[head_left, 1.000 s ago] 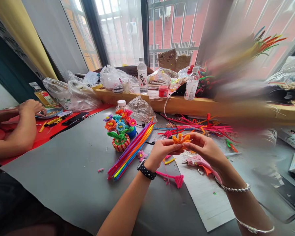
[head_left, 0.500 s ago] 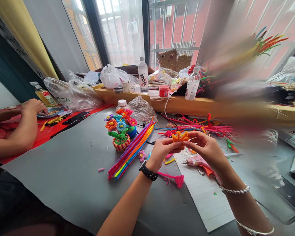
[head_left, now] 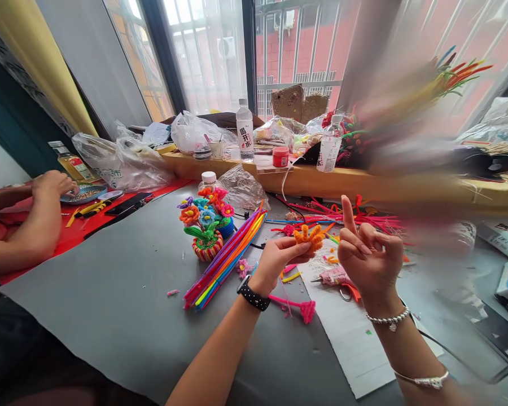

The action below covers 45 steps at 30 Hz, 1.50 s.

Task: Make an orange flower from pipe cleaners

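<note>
Head view: a gray bench spreads across the lower frame, below barred windows.
Ledge: a wooden sill crosses mid-frame, lined with bottles and plastic bags.
Paper: a white sheet lies at lower right of center, a pink tool with a metal tip over its upper part.
Stems: a bundle of bright fuzzy stems lies aslant near center, beside potted fuzzy flowers.
Right hand: raised right of center, the right hand shows its palm, one finger upright, the others curled, apart from the orange piece.
Left hand: near center, the left hand pinches the orange piece between thumb and fingers.
Orange piece: the fuzzy orange piece, its prongs fanned upward, is held just right of center, above the bench.
</note>
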### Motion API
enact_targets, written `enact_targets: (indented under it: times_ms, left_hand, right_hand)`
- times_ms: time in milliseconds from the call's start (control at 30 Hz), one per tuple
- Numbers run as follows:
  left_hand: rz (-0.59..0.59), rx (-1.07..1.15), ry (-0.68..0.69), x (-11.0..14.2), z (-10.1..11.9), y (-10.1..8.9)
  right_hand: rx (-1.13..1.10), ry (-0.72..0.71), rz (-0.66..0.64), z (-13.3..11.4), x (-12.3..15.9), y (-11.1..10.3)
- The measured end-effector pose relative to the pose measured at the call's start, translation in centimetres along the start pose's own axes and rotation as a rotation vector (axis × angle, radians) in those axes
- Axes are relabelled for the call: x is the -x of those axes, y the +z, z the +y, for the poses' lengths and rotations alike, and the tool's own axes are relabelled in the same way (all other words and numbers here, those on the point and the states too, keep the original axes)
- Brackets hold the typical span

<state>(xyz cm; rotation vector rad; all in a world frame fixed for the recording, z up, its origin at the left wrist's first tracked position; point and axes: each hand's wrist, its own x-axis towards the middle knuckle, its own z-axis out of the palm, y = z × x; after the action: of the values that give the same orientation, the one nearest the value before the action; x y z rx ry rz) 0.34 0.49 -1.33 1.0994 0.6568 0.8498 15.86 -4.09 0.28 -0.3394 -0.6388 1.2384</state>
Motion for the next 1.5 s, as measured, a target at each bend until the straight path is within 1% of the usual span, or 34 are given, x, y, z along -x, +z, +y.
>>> enact_targets:
  times_ms: [100,200,267,367,467,533,633,700,767,867,900,933,967,1033,1133,1233,1367,1433,1500]
  left_hand:
    - [0.008,-0.002,-0.002,0.0,0.0,0.0]
    - [0.004,-0.001,0.002,0.0,-0.1,0.0]
    - [0.006,0.001,0.002,0.0,-0.1,0.0]
    - [0.012,0.009,-0.007,0.0,-0.1,0.0]
    - [0.007,0.018,-0.007,0.0,0.0,0.0]
    - [0.009,0.023,0.0,0.0,0.0,0.0]
    - [0.026,0.011,0.009,0.0,0.0,0.1]
    - [0.049,-0.049,0.032,0.0,0.0,0.2]
    - [0.131,-0.201,0.137,0.0,-0.2,0.2]
    - [0.347,-0.542,0.446,0.1,-0.7,0.2]
    - [0.394,-0.644,0.548,0.1,-1.0,0.2]
    - [0.411,-0.726,0.63,0.2,-1.2,0.1]
    - [0.405,-0.792,0.691,0.2,-1.4,0.1]
    - [0.375,-0.894,0.762,0.3,-1.8,-0.1]
    - [0.347,-1.005,0.8,0.3,-2.2,-0.2]
    - [0.294,-1.029,0.824,0.2,-2.1,0.1]
    - [0.169,-0.903,0.838,0.6,-1.2,0.9]
    - [0.114,-0.793,0.776,0.8,-0.8,1.1]
    - [0.115,-0.656,0.668,0.8,-0.6,1.2]
  right_hand:
    - [0.246,-0.034,0.029,0.1,0.1,0.0]
    - [0.481,-0.082,0.011,0.0,0.2,0.0]
    - [0.568,-0.104,-0.01,-0.1,0.3,0.0]
    - [0.576,-0.11,-0.018,-0.2,0.3,0.1]
    - [0.517,-0.059,-0.004,-0.1,-0.1,0.2]
    - [0.538,0.007,0.02,0.3,-0.4,0.1]
    - [0.713,0.103,0.065,1.1,-0.9,-0.3]
    - [0.841,0.15,0.064,1.6,-0.9,-0.5]
    - [0.933,0.183,0.061,1.9,-0.8,-0.4]
    - [0.958,0.216,0.066,2.1,-0.5,0.0]
    - [0.937,0.231,0.056,2.1,-0.4,0.2]
    - [0.91,0.245,0.044,2.2,-0.3,0.5]
    - [0.883,0.256,0.04,2.3,-0.2,0.7]
    - [0.842,0.26,0.07,2.6,0.0,1.2]
    - [0.816,0.212,0.131,2.9,0.0,1.4]
    - [0.808,0.175,0.143,2.7,-0.1,1.2]
    - [0.807,0.169,0.147,1.6,-0.4,0.4]
    - [0.846,0.184,0.122,1.1,-0.5,0.0]
    - [0.896,0.199,0.087,0.6,-0.6,-0.2]
